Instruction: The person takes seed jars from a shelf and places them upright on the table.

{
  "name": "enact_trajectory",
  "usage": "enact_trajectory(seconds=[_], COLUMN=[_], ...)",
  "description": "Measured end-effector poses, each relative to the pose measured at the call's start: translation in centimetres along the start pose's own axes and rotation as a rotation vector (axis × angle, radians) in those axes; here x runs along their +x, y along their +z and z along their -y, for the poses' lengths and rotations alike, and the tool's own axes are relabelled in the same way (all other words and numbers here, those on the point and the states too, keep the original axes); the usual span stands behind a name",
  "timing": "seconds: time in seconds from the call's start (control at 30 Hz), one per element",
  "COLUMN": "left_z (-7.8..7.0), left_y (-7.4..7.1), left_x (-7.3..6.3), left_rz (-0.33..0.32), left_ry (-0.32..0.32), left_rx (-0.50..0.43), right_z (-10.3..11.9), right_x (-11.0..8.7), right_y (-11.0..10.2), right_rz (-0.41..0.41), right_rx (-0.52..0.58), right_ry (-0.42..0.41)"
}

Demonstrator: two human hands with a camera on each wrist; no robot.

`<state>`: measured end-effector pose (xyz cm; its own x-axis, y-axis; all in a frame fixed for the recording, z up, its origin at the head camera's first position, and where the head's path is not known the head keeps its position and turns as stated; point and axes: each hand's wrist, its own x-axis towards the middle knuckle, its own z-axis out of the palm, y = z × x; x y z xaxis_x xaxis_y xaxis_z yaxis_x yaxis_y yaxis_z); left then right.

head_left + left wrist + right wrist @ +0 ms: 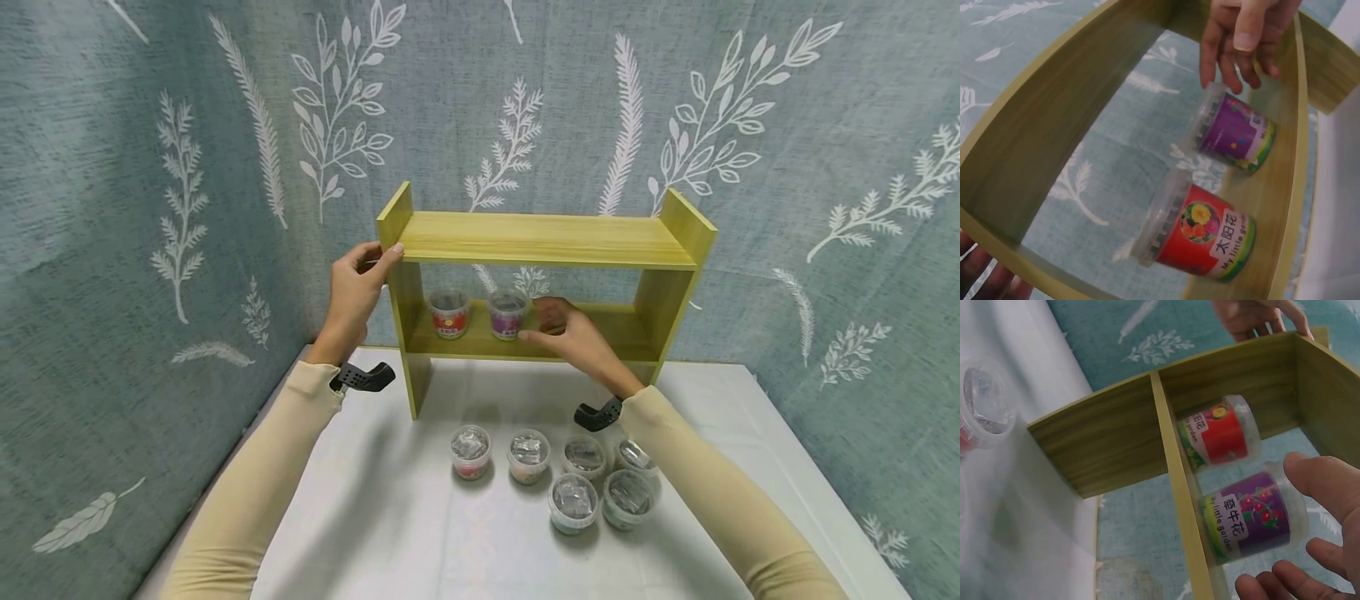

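Note:
A purple-labelled plastic cup [508, 314] stands on the lower board of a yellow-green wooden shelf [536, 237]. My right hand [564, 335] is just to its right, and the right wrist view has the thumb [1317, 478] close to the cup's rim with the other fingers spread apart. To the left of that cup, a red-labelled cup [1207, 232] stands on the same board. My left hand [358, 287] grips the shelf's upper left side panel, its thumb on the front edge and its fingers partly hidden behind.
Several more lidded cups stand on the white table [420, 533] before the shelf, among them a pink-based one [471, 452] and a green-based one [628, 500]. My right sleeve partly overlaps the rearmost right cup [633, 456]. A patterned blue-green cloth [465, 100] hangs behind.

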<state>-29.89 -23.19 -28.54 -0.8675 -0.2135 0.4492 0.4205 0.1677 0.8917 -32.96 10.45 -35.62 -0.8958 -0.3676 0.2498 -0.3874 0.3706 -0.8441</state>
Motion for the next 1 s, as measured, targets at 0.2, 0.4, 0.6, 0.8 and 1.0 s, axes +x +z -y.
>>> enact_trajectory(seconds=[0.2,0.4,0.6,0.8,1.0], left_z=[0.2,0.2,0.3,0.2,0.1], left_y=[-0.1,-0.2,-0.2,-0.2,-0.3], left_x=[-0.1,0.0,0.1,0.0,-0.1], left_rz=[0.005,0.008,0.019,0.018,0.017], left_ry=[-0.002,0.003,0.009,-0.001,-0.002], left_rx=[0.006,0.006,-0.002,-0.007,-0.007], right_z=[0.3,0.3,-0.1,-0.5,-0.5], right_x=[0.8,1.5,2.2,2.8,3.1], right_y=[0.2,0.4,0.6,0.9,1.1], right_rz=[0.018,0.023,0.025,0.047,0.062], right_rx=[0.016,0.030,0.055,0.094,0.127], right_ry=[0.012,0.016,0.025,0.048,0.052])
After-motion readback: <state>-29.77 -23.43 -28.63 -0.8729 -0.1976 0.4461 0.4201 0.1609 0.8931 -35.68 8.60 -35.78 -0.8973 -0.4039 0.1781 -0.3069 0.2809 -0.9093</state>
